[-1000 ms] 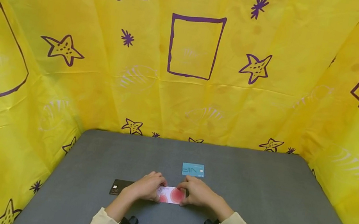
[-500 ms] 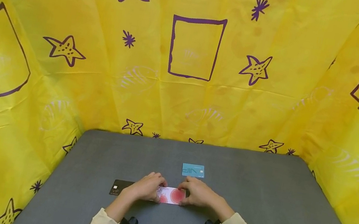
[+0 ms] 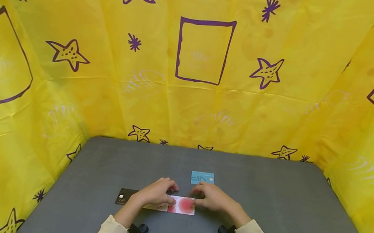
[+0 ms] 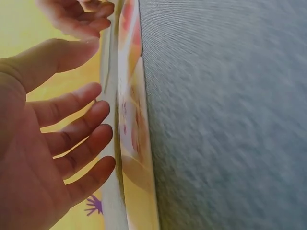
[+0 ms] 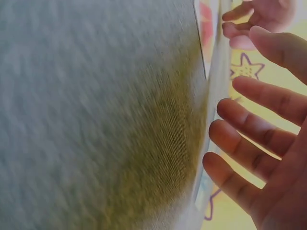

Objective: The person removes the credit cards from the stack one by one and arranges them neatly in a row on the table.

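Note:
A pink-and-white card [image 3: 184,206] with a red circle lies flat on the grey table. To its left, edge to edge, lies a pale yellow card [image 4: 138,158], mostly covered by my left hand in the head view. A black VIP card [image 3: 126,196] ends the row on the left. My left hand [image 3: 157,192] hovers over the yellow card, fingers loosely spread and holding nothing. At the right end of the pink card is my right hand [image 3: 213,198], its fingers apart and grasping nothing. Just beyond that hand lies a blue VIP card [image 3: 202,177].
The grey tabletop [image 3: 270,196] stretches out around the cards. A yellow cloth [image 3: 192,105] printed with purple stars and outlines hangs behind it and along both sides. Black wrist cameras [image 3: 139,231] are strapped to both wrists.
Both hands have let go of the pink-and-white card and lifted slightly. The right hand has shifted a little to the right, uncovering the card's right end. The card stays in the row.

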`<state>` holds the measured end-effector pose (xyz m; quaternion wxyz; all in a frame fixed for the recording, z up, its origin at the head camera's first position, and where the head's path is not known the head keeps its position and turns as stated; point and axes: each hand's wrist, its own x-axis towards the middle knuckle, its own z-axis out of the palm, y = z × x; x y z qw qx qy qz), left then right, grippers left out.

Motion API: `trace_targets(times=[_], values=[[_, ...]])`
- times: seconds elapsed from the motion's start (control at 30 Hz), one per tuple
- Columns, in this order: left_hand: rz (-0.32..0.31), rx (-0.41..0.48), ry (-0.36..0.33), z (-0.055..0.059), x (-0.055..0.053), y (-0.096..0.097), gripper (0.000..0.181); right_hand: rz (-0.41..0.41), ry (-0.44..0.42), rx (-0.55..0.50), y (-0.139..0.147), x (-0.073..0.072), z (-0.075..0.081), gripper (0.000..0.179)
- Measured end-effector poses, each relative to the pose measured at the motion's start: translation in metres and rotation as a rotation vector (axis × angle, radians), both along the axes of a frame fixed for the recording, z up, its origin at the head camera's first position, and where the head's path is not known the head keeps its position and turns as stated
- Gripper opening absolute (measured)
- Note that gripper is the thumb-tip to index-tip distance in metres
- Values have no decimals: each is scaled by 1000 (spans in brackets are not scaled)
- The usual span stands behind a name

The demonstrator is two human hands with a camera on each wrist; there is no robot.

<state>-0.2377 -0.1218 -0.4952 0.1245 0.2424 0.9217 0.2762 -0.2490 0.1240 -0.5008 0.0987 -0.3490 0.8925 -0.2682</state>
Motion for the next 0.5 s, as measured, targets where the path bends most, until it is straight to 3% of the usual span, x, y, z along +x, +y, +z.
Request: trace_targets(times=[0.27,0.5], values=[[101,96,-45,5,-15,12,51,-69,12,-61,11,-10,2,30],[128,107,-55,3,-27,19,54,-136,57,-80,18,-19,1,33]])
